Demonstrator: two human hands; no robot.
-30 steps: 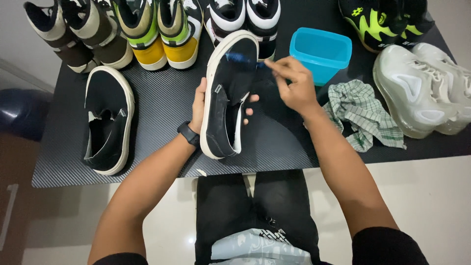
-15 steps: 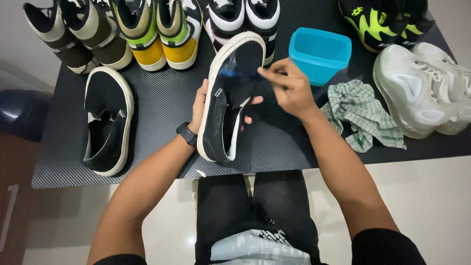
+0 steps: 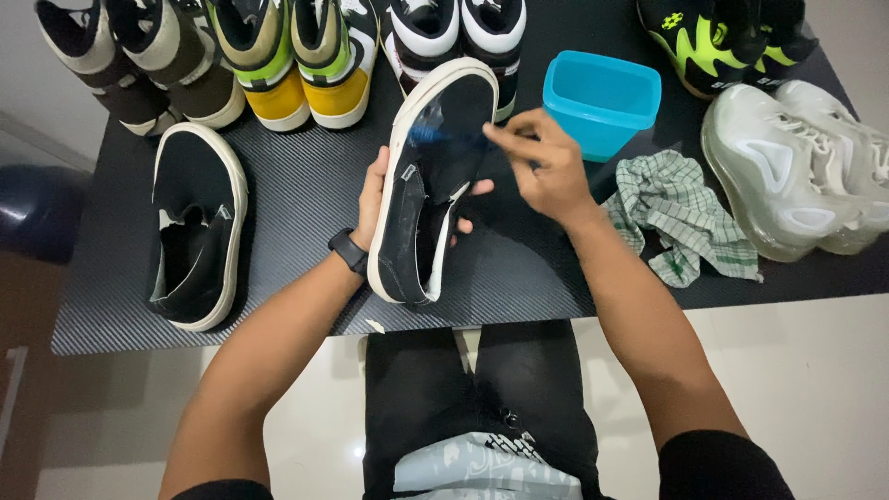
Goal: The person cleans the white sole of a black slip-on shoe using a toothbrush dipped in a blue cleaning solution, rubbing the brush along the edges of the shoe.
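Close to the near edge of the table (image 3: 278, 213), the left hand (image 3: 375, 199) grips a black slip-on shoe (image 3: 431, 185) from its left side, with the fingers closed around it and showing at the opening. The shoe is lifted and tilted, its heel toward the near edge and its toe pointing to the far edge. Compared with half a second ago, the right hand (image 3: 542, 162) has moved a little to the right of the toe, and its fingers are pinched together on something small; I cannot tell what it is. A blurred blue thing (image 3: 428, 135) now lies on the toe, so the rubbing of the toe seems to go on. Further away stands the blue container (image 3: 602, 102), with the checked cloth (image 3: 681, 218) to its right. The second black shoe (image 3: 196, 227) lies flat near the left edge.
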